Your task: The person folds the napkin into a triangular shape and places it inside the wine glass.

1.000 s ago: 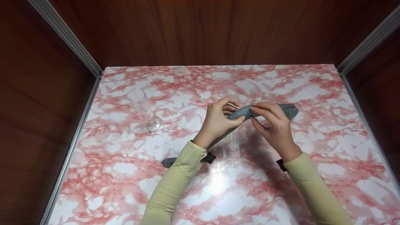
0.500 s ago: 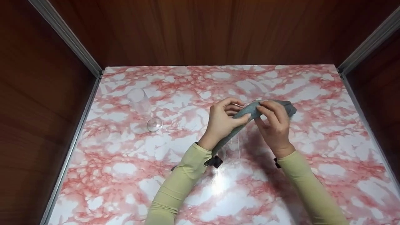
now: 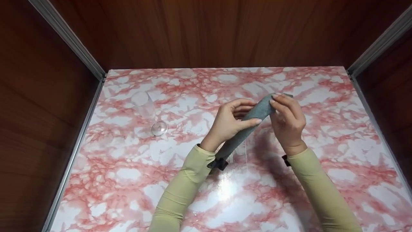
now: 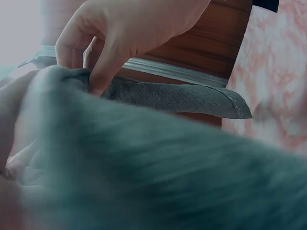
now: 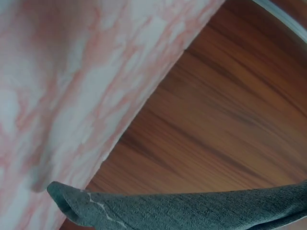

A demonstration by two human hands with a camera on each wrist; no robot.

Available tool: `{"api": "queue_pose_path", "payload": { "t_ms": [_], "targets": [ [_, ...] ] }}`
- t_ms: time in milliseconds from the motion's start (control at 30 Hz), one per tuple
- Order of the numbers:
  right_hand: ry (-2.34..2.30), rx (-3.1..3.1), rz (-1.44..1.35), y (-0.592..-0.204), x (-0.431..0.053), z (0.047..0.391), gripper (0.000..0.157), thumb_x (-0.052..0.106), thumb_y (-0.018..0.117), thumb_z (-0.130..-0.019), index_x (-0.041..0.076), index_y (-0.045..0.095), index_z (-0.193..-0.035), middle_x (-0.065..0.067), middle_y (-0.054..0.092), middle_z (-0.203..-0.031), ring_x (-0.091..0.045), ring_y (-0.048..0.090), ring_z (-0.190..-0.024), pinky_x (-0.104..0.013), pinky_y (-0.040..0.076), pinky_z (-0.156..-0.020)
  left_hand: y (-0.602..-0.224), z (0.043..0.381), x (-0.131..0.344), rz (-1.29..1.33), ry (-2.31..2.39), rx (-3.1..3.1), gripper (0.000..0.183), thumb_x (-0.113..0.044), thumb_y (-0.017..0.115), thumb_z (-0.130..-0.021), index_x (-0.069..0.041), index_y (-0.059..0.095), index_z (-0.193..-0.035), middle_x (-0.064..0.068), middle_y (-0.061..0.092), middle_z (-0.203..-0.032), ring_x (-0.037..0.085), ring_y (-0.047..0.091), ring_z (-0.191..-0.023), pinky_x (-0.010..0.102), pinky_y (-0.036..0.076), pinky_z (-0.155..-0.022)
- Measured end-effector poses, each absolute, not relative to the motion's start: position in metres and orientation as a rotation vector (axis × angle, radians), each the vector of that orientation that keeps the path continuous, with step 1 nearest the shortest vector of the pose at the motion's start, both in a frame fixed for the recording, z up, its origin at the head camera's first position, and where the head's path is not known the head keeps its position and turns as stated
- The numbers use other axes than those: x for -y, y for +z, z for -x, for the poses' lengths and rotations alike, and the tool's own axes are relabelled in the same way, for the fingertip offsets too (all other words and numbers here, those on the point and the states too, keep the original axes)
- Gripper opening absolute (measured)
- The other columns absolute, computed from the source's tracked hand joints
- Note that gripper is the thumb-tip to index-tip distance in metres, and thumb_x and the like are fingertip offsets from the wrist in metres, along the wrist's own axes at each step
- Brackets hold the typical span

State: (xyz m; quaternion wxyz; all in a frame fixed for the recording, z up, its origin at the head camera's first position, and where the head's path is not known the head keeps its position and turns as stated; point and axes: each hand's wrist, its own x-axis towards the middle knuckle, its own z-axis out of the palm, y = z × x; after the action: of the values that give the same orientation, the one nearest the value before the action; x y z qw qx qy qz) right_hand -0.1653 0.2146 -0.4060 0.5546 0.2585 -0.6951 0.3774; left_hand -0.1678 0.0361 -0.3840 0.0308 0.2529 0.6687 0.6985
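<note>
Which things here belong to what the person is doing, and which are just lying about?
In use: long grey-green cloth; left hand; right hand, both holding it.
Apparently spare: clear, round glassware, untouched on the red-and-white marbled table.

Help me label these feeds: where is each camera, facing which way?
Head: on the person's head, facing forward and down at the red-and-white marbled tabletop; left hand, right hand and yellow-green sleeves show.
Left wrist: worn there, facing across the long, narrow grey-green cloth; the right hand shows, plus blurred parts of the left.
Right wrist: worn there, facing the cloth's end and the brown wood-grain panel; no hand clearly shows.
Both wrist views share the cloth.
</note>
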Motion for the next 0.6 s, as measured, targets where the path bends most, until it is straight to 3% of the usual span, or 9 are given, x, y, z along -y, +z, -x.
{"api": "queue_pose_path", "payload": {
  "t_ms": [367, 600],
  "targets": [
    [1.067, 1.641, -0.537, -0.381, -0.204, 0.163, 0.023, -0.017, 0.061, -0.076, 0.000, 0.072, -0.088, -0.015, 0.068, -0.097, -0.032, 0.065, -0.090, -0.032, 0.050, -0.082, -0.376, 0.169, -0.036, -0.829, 2.146, -2.081, 0.034, -0.012, 0.081, -0.077, -0.001, 0.070, -0.108, 0.002, 0.070, -0.096, 0.012, 0.066, -0.085, 0.029, 0.053, -0.076],
    [1.266, 1.737, -0.554, -0.355, -0.200, 0.157, 0.020, -0.020, 0.063, -0.078, -0.006, 0.071, -0.090, -0.017, 0.068, -0.098, -0.031, 0.064, -0.092, -0.036, 0.052, -0.084, -0.370, 0.166, -0.031, -0.860, 2.185, -1.909, 0.043, 0.000, 0.076, -0.079, 0.004, 0.062, -0.120, 0.011, 0.067, -0.111, 0.016, 0.064, -0.095, 0.033, 0.051, -0.086]
  ]
}}
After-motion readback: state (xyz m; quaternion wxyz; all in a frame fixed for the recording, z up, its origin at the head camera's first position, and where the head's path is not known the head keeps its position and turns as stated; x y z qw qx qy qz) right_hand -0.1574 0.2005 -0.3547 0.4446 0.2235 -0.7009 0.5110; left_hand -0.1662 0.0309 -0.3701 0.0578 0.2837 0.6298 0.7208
